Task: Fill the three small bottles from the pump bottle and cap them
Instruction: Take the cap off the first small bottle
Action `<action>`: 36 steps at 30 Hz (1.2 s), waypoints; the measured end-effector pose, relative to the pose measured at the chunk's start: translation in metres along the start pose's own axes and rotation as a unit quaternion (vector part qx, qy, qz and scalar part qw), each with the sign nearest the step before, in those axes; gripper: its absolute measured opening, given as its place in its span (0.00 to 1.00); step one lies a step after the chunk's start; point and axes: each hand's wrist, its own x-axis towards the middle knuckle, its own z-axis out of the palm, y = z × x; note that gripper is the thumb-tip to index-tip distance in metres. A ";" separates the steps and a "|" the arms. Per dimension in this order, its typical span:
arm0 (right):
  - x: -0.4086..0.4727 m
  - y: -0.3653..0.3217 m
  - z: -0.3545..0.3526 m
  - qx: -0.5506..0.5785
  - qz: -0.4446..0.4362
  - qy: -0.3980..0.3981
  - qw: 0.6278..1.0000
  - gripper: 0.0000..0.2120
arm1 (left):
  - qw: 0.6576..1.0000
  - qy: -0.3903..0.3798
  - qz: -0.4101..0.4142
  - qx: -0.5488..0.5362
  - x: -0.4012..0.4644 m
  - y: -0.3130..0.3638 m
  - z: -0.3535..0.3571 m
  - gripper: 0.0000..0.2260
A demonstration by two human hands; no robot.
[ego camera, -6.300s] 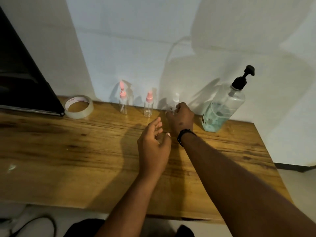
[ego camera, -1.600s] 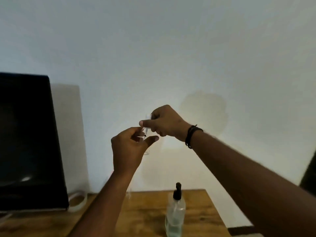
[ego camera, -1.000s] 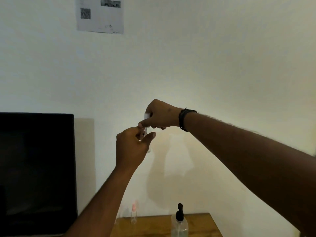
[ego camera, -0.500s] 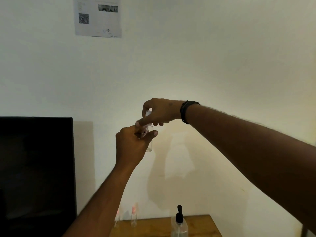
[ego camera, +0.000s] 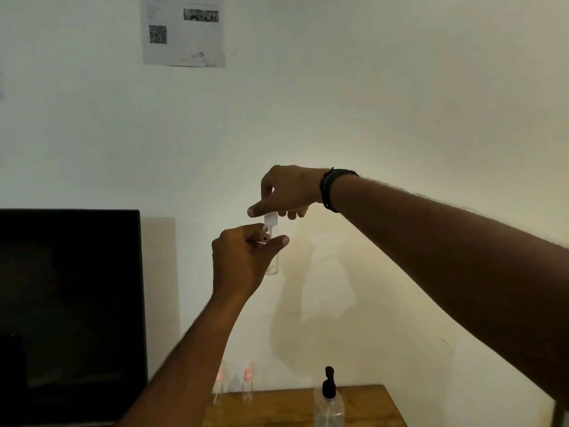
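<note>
My left hand point(ego camera: 243, 260) grips a small clear bottle point(ego camera: 272, 266) held up in front of the wall; only its lower end shows below my fingers. My right hand point(ego camera: 286, 192) pinches the bottle's white spray cap point(ego camera: 270, 219) from above, and the cap's thin tube runs down into the bottle's neck. Two more small bottles with pink caps point(ego camera: 248, 385) stand at the back of the wooden table point(ego camera: 292, 408). The pump bottle point(ego camera: 328, 402) with a black pump head stands on the table to their right.
A black monitor point(ego camera: 70, 312) fills the left side. A printed sheet with a QR code point(ego camera: 183, 29) hangs on the white wall above. The table's right edge is near the pump bottle.
My right hand has lifted the white cap a little way out of the bottle, so its tube shows. The view has stayed tilted up at the wall.
</note>
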 end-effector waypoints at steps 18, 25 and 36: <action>-0.005 0.000 -0.002 -0.010 -0.013 -0.014 1.000 0.16 | 1.000 -0.009 -0.003 0.013 -0.002 0.003 0.004 0.13; -0.006 0.003 -0.003 0.013 -0.050 -0.044 0.998 0.09 | 1.000 -0.006 -0.021 -0.001 -0.004 0.000 0.005 0.13; -0.006 0.002 -0.005 -0.019 -0.034 -0.038 0.999 0.08 | 1.000 -0.009 -0.020 -0.004 -0.004 0.004 0.006 0.14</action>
